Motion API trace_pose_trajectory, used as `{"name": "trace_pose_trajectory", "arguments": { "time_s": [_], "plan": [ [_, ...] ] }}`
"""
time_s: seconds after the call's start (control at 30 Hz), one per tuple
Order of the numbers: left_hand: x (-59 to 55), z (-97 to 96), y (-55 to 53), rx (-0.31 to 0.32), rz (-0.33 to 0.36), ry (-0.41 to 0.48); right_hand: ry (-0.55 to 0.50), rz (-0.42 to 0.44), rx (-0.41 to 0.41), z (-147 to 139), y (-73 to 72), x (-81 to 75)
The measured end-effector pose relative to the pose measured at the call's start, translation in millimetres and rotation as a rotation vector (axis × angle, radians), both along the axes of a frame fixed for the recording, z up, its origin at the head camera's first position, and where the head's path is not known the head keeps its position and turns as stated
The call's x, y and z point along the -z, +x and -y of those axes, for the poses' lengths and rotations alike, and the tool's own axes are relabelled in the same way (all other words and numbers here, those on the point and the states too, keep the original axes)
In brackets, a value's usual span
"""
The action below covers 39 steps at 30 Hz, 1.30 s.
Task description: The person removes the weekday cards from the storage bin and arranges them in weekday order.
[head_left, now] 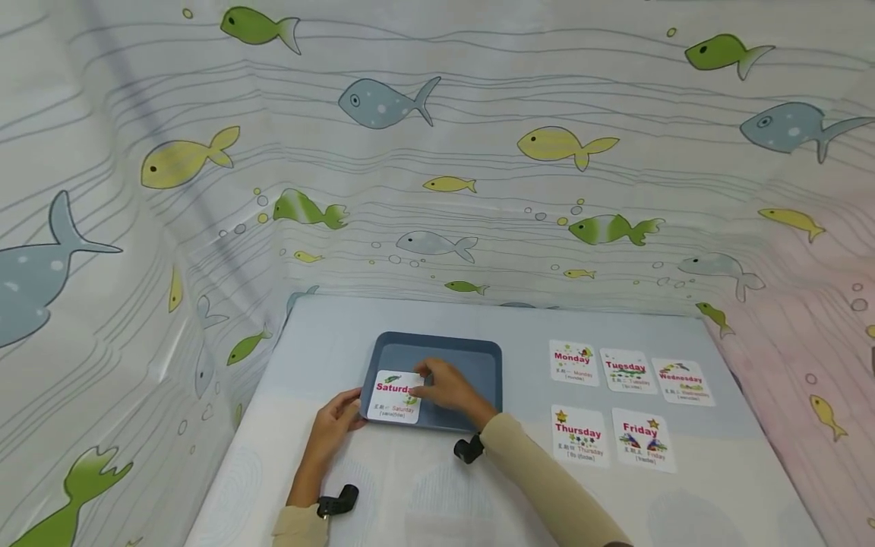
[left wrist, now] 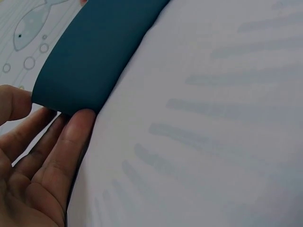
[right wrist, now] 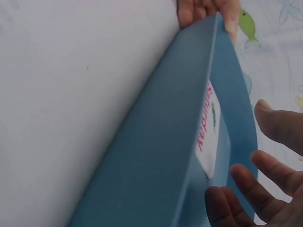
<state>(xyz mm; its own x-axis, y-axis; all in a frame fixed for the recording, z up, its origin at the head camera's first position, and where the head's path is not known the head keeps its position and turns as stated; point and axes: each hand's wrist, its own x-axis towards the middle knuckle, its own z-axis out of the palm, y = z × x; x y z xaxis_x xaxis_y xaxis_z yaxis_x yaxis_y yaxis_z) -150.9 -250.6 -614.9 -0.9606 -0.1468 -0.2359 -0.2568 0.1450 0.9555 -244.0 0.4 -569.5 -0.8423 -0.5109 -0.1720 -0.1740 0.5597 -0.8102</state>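
Observation:
A white Saturday card [head_left: 393, 410] with red lettering lies face up in the left part of a blue-grey tray [head_left: 403, 355]. Over the tray, my right hand [head_left: 447, 386] has its thumb and fingers overlapping the card's right side in the head view. From the right wrist, that hand [right wrist: 265, 182] shows spread fingers, with space between them and the card [right wrist: 209, 130]. My left hand [head_left: 333, 420] holds the tray's near left corner. In the left wrist view, its fingers [left wrist: 78, 130] press the tray's outer wall [left wrist: 97, 52] at that corner.
Right of the tray lie Monday [head_left: 573, 366], Tuesday [head_left: 627, 376] and Wednesday [head_left: 682, 387] cards in a row. Thursday [head_left: 579, 441] and Friday [head_left: 642, 444] cards lie nearer. A fish-patterned curtain [head_left: 492, 205] surrounds the pale table [head_left: 519, 486].

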Motion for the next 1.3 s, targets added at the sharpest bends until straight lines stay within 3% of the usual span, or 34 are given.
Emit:
{"name": "trace_pose_trajectory", "arguments": {
  "time_s": [0.17,0.57,0.9,1.3],
  "plan": [
    [2.8,0.8,0.7,0.002,0.006,0.012,0.005,0.005,0.011,5.1,-0.1,7.6],
    [4.0,2.7,-0.9,0.01,-0.007,0.029,0.035,-0.034,0.132,7.6,-5.3,14.6],
    [3.9,3.0,-1.5,0.002,0.013,0.02,0.147,-0.035,0.107,14.1,-8.7,23.6],
    [1.1,2.6,-1.0,0.006,0.011,0.023,0.235,-0.081,0.077,20.0,-9.2,23.9]
  ]
}}
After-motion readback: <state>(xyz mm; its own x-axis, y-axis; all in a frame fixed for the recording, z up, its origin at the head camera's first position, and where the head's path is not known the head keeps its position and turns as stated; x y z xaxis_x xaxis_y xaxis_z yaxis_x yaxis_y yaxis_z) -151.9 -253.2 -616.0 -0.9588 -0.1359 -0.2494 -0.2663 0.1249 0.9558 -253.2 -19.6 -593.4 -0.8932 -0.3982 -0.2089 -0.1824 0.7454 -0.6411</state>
